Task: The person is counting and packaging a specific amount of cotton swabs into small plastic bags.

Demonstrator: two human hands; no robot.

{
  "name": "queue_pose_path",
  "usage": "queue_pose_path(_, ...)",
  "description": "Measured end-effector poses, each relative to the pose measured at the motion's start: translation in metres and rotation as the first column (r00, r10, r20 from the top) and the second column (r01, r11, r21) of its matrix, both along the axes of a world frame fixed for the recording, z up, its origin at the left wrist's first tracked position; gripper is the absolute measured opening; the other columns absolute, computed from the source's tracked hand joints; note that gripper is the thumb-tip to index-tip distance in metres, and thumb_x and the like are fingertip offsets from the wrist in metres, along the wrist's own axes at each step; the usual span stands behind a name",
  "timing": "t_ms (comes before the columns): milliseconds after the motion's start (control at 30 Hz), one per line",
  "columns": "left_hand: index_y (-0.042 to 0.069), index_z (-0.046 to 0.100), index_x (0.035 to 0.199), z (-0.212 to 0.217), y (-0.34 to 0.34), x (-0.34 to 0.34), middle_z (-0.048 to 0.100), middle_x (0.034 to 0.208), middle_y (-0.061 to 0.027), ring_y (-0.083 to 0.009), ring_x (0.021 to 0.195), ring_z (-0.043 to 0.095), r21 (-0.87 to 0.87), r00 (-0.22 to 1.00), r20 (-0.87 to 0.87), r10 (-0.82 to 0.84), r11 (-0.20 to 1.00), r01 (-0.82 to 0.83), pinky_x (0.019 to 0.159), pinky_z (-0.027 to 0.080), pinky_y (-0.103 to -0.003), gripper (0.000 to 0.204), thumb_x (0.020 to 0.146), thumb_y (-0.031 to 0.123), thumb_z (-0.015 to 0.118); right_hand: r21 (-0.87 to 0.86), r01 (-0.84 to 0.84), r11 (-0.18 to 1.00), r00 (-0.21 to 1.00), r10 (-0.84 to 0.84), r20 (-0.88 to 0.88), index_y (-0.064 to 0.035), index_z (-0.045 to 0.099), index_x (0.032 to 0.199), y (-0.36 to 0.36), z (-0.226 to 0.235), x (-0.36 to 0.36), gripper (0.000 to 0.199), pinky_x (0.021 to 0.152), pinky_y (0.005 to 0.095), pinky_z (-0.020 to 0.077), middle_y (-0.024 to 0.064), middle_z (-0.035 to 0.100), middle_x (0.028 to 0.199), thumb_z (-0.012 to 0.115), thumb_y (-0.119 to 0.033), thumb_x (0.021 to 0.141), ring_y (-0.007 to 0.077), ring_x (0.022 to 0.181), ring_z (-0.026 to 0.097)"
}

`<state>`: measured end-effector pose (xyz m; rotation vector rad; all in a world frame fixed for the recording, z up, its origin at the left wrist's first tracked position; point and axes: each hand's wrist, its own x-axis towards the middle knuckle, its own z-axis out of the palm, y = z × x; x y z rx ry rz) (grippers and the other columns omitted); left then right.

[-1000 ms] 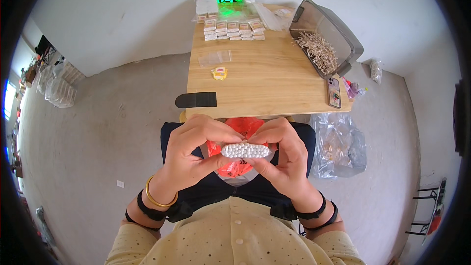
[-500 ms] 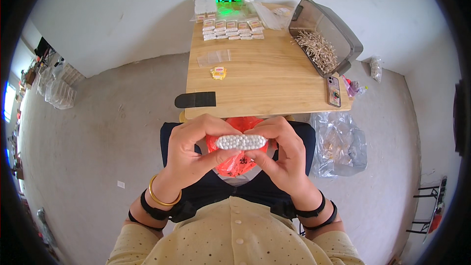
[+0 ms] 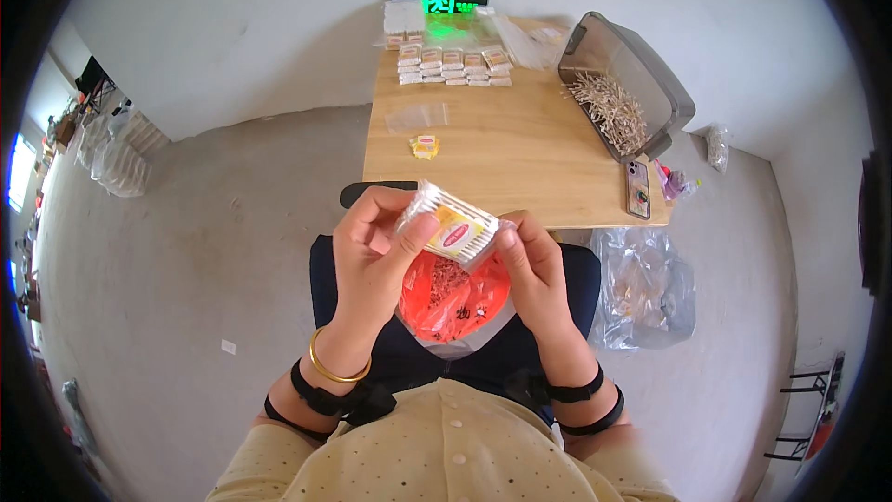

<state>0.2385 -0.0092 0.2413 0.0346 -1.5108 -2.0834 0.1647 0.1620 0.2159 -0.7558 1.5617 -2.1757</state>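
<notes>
Over my lap, a clear packet of cotton swabs [image 3: 457, 225] with a yellow and red label is held tilted between both hands. My left hand [image 3: 373, 240] grips its left side, thumb across the front and fingers behind. At the packet's lower right, my right hand [image 3: 528, 256] pinches the clear plastic end between thumb and fingers. Right below hangs a red plastic bag [image 3: 446, 302] with small bits inside. On the table ahead lies a small stack of yellow label cards [image 3: 425, 146], near some flat clear bags [image 3: 415, 117].
Filled swab packets [image 3: 453, 60] stand in rows at the table's far side. A grey bin [image 3: 641, 84] of loose swabs rests on its right. Nearby are a phone [image 3: 637, 190] and a black pad [image 3: 372, 191]. A large clear bag [image 3: 641, 288] sits on the floor at right.
The packet has turned from showing its swab tips to showing its labelled face, and tilted. My left hand rose slightly; my right hand shifted to the packet's plastic end. The view moved slightly.
</notes>
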Motion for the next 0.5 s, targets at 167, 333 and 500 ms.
queue_pose_path(167,0.0,0.057,0.116,-0.021,0.001,-0.008,0.069,0.105,-0.0074,-0.0079,0.099,0.064,0.194,0.984,0.126,-0.129,0.976,0.103,0.089,0.049,-0.024,0.027,0.099,0.017,0.07,0.143,0.261,0.955,0.955,-0.234,-0.182,-0.0054,0.048,0.09,-0.016,0.01,-0.001,0.028,0.054,0.021,0.0362,-0.0038,0.05,0.07,0.043,-0.022,0.112,0.0028,0.057,0.044)
queue_pose_path(333,-0.001,0.053,0.122,-0.015,-0.01,-0.011,0.071,0.105,-0.01,-0.01,0.098,0.066,0.174,0.974,0.149,-0.173,0.974,0.147,0.088,0.052,-0.026,0.031,0.099,0.014,0.069,0.078,0.219,0.973,0.973,-0.212,-0.086,-0.0058,0.048,0.091,-0.022,0.017,-0.003,0.027,0.052,0.0214,0.0365,-0.0042,0.048,0.069,0.044,-0.024,0.112,0.0029,0.058,0.044)
queue_pose_path(500,0.0,0.051,0.129,-0.009,-0.015,-0.014,0.072,0.105,-0.0116,-0.0124,0.098,0.068,0.04,0.977,0.166,-0.137,0.99,0.133,0.088,0.054,-0.028,0.038,0.098,0.013,0.07,0.136,0.228,0.964,0.964,-0.204,-0.171,-0.0061,0.047,0.09,-0.025,0.02,-0.006,0.027,0.051,0.0216,0.0378,-0.0048,0.047,0.065,0.046,-0.024,0.111,0.0033,0.054,0.045)
